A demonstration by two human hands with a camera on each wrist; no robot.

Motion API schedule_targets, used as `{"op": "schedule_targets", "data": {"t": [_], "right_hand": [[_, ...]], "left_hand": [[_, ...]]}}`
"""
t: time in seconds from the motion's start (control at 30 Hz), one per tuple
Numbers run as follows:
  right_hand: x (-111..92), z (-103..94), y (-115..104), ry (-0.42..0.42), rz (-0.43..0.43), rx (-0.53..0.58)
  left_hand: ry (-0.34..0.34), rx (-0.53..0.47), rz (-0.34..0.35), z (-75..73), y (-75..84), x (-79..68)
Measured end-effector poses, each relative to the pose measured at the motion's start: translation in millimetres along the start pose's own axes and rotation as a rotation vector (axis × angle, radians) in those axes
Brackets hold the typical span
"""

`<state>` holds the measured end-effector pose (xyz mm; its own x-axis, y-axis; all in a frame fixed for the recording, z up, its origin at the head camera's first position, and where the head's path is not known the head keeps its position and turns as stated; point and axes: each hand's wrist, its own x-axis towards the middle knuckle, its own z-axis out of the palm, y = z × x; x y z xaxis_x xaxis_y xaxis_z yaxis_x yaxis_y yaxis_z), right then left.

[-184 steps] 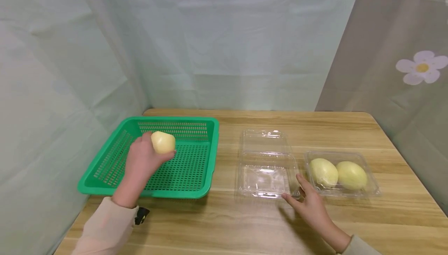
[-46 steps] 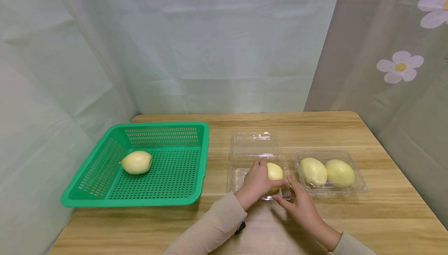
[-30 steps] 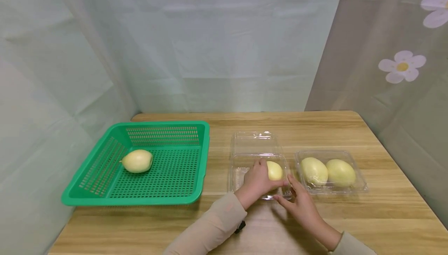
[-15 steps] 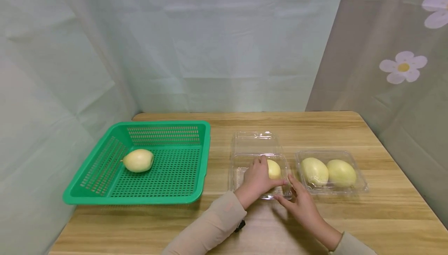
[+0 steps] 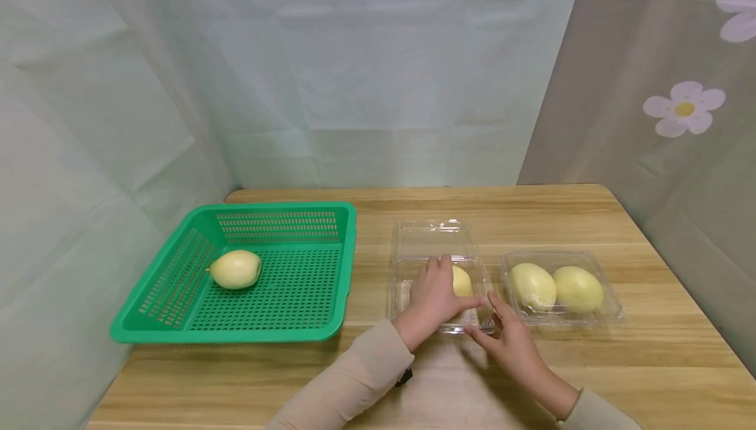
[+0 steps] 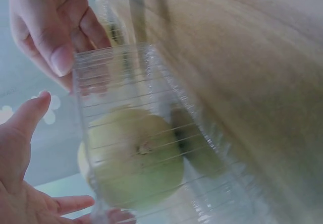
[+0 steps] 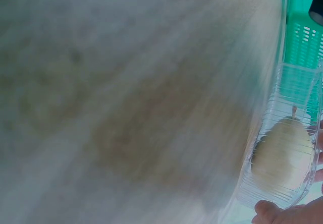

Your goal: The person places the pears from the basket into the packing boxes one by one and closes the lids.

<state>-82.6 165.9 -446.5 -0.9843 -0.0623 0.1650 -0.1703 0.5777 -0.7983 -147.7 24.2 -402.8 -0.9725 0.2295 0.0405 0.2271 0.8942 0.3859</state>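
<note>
A clear plastic clamshell (image 5: 400, 315) lies unfolded mid-table, its lid (image 5: 434, 241) flat towards the back. Inside its right half sits a pale yellow pear (image 5: 462, 281), partly covered by my left hand (image 5: 431, 299). That hand's fingers reach past the pear with the thumb stretched to the right; in the left wrist view the thumb stands away from the pear (image 6: 133, 158). My right hand (image 5: 514, 344) grips the clamshell's near right corner between thumb and fingers. Through the wall in the right wrist view, the pear (image 7: 282, 153) shows its stem.
On the left, a green slotted basket (image 5: 348, 266) holds one pear (image 5: 236, 269). To the right of the clamshell stands another clear container (image 5: 611, 315) with two pears (image 5: 555, 289) inside. Pale curtains hang behind the wooden table (image 5: 661, 351).
Since the oldest frame, my left hand has brought a pear from over the basket into the clamshell. Lately its fingers have straightened and loosened from the pear. The right hand stays at the corner.
</note>
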Motion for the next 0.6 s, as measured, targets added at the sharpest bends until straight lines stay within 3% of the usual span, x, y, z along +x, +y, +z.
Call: {"op": "schedule_targets", "data": {"t": [0.33, 0.6], "right_hand": [[0, -0.8, -1, -0.012, 0.000, 0.021], [0, -0.8, 0, -0.009, 0.021, 0.016]], "left_hand": [[0.070, 0.029, 0.043, -19.4, -0.1, -2.4], [0.075, -0.002, 0.011, -34.9, -5.5, -1.4]]}}
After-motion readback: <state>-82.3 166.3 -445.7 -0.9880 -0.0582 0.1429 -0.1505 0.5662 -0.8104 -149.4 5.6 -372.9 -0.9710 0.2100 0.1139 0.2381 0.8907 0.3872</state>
